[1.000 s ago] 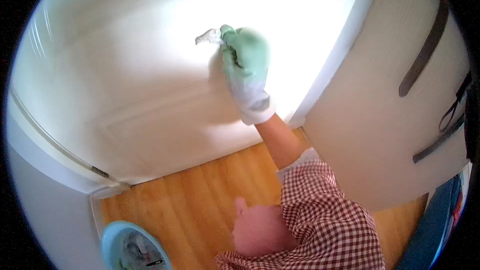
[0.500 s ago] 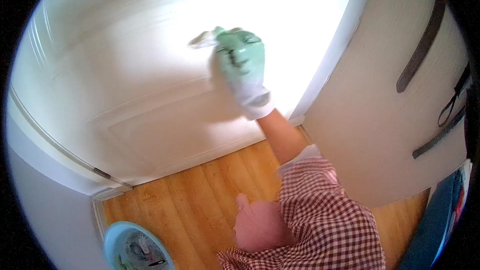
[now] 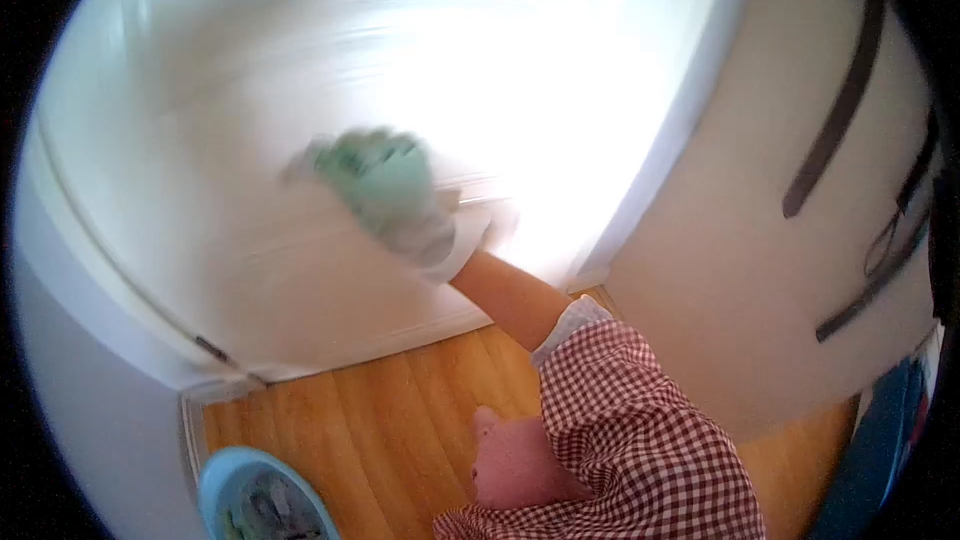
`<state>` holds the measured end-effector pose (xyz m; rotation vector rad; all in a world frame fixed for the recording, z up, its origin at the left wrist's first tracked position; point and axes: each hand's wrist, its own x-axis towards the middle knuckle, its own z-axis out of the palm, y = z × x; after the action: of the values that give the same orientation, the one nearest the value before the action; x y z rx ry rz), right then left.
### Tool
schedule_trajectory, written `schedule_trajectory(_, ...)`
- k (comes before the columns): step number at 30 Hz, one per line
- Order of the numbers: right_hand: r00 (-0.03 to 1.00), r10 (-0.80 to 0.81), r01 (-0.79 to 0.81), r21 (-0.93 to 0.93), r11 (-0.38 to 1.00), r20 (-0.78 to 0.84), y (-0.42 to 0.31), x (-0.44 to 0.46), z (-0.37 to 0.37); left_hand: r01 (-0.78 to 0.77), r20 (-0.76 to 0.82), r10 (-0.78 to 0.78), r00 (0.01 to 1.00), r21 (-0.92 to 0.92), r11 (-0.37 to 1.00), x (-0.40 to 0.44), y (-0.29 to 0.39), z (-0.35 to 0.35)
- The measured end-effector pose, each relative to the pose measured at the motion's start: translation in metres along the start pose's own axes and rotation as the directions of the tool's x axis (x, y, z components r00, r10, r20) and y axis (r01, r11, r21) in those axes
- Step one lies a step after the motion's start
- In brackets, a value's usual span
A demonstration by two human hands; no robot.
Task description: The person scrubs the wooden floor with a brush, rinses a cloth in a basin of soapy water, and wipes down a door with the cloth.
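My right hand [image 3: 380,180], in a green and white work glove, presses against the white door [image 3: 300,290]. Its fingers are curled, and a small pale cloth [image 3: 297,166] pokes out on their left side. Motion blurs both the hand and the cloth, and most of the cloth is hidden under the glove. A checked red-and-white sleeve [image 3: 640,420] covers the arm up to the bare wrist. My left hand is out of view.
A light blue basin [image 3: 215,490] with wet-looking things inside stands on the wooden floor [image 3: 400,390] at lower left. My foot in pink [image 3: 520,465] is below. Dark straps [image 3: 840,130] hang on the right-hand panel. A door hinge [image 3: 212,348] shows at left.
My right hand has swept left and down across the door with the cloth. The view has tilted up slightly, bringing a dark bar at the top and a metal fitting into sight.
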<state>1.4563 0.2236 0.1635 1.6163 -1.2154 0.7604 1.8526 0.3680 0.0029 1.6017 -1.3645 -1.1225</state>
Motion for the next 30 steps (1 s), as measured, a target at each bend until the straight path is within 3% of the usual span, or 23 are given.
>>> schedule_trajectory(1,0.984,-0.173,0.177,0.126,0.976,-0.040,-0.023,-0.015,0.003,0.019,-0.043,-0.020,0.999,-0.012,1.000,-0.011,-0.009,-0.010)
schedule_trajectory(3,0.989,-0.027,-0.029,0.379,0.925,0.142,-0.016,-0.015,-0.003,0.034,-0.104,-0.037,0.994,-0.031,0.999,-0.017,-0.019,-0.030)
schedule_trajectory(5,0.975,0.138,-0.170,0.189,0.967,0.173,0.027,-0.053,-0.002,0.049,-0.162,-0.057,0.985,-0.050,0.998,-0.023,-0.031,-0.048)
schedule_trajectory(6,0.950,0.255,-0.259,-0.002,0.966,0.179,0.066,-0.073,-0.009,0.060,-0.191,-0.071,0.979,-0.064,0.996,-0.025,-0.037,-0.060)
schedule_trajectory(7,0.855,0.516,-0.514,0.216,0.830,0.051,0.090,-0.075,-0.038,0.072,-0.222,-0.088,0.971,-0.080,0.994,-0.027,-0.042,-0.070)
schedule_trajectory(8,0.608,0.793,-0.630,0.586,0.509,-0.036,0.097,-0.065,-0.073,0.080,-0.248,-0.101,0.963,-0.094,0.992,-0.029,-0.048,-0.079)
schedule_trajectory(9,0.399,0.910,-0.609,0.710,0.354,-0.111,0.102,-0.060,-0.094,0.093,-0.275,-0.119,0.954,-0.107,0.990,-0.032,-0.056,-0.089)
schedule_trajectory(10,0.243,0.952,-0.597,0.744,0.299,-0.187,0.107,-0.060,-0.107,0.092,-0.297,-0.126,0.946,-0.125,0.988,-0.037,-0.061,-0.098)
schedule_trajectory(11,0.069,0.973,-0.695,0.689,0.206,-0.221,0.124,-0.077,-0.098,0.101,-0.314,-0.142,0.939,-0.145,0.984,-0.042,-0.069,-0.106)
schedule_trajectory(12,0.189,0.913,-0.694,0.608,0.386,-0.362,0.115,-0.078,-0.080,0.108,-0.329,-0.156,0.931,-0.161,0.981,-0.042,-0.075,-0.111)
schedule_trajectory(13,0.214,0.857,-0.658,0.580,0.481,-0.469,0.093,-0.068,-0.053,0.111,-0.342,-0.169,0.924,-0.182,0.977,-0.041,-0.079,-0.115)
schedule_trajectory(14,0.316,0.837,-0.451,0.705,0.547,-0.447,0.051,-0.051,-0.034,0.115,-0.355,-0.184,0.916,-0.206,0.972,-0.041,-0.083,-0.119)
schedule_trajectory(15,0.618,0.730,-0.450,0.631,0.632,-0.290,0.016,-0.055,-0.010,0.115,-0.363,-0.195,0.911,-0.230,0.966,-0.039,-0.086,-0.121)
schedule_trajectory(16,0.778,0.616,-0.466,0.544,0.698,-0.125,-0.027,-0.043,0.029,0.116,-0.375,-0.210,0.903,-0.257,0.959,-0.036,-0.088,-0.122)
schedule_trajectory(18,0.928,0.318,-0.368,0.349,0.862,0.192,-0.089,-0.029,0.060,0.114,-0.380,-0.243,0.893,-0.330,0.937,-0.038,-0.096,-0.122)
schedule_trajectory(21,0.898,-0.190,0.154,0.122,0.981,0.397,-0.126,0.010,0.019,0.088,-0.385,-0.281,0.879,-0.448,0.890,-0.039,-0.110,-0.125)
schedule_trajectory(24,0.941,0.228,-0.255,0.077,0.964,0.251,-0.059,-0.015,-0.013,0.076,-0.348,-0.346,0.871,-0.601,0.796,-0.022,-0.125,-0.117)
schedule_trajectory(25,0.848,0.451,-0.523,0.304,0.796,0.278,-0.041,-0.008,-0.062,0.076,-0.329,-0.369,0.869,-0.649,0.757,-0.018,-0.130,-0.115)
schedule_trajectory(26,0.714,0.693,-0.668,0.396,0.630,0.103,-0.006,-0.021,-0.070,0.081,-0.311,-0.385,0.869,-0.677,0.732,-0.015,-0.137,-0.118)
schedule_trajectory(27,0.503,0.860,-0.690,0.561,0.457,-0.083,0.028,-0.033,-0.078,0.073,-0.299,-0.396,0.868,-0.712,0.698,-0.010,-0.137,-0.116)
schedule_trajectory(29,0.243,0.959,-0.889,0.362,0.281,-0.150,0.093,-0.067,-0.091,0.056,-0.283,-0.368,0.886,-0.721,0.691,-0.006,-0.139,-0.114)
schedule_trajectory(30,0.445,0.879,-0.846,0.242,0.475,-0.170,0.092,-0.060,-0.089,0.048,-0.282,-0.345,0.895,-0.708,0.704,-0.009,-0.138,-0.113)
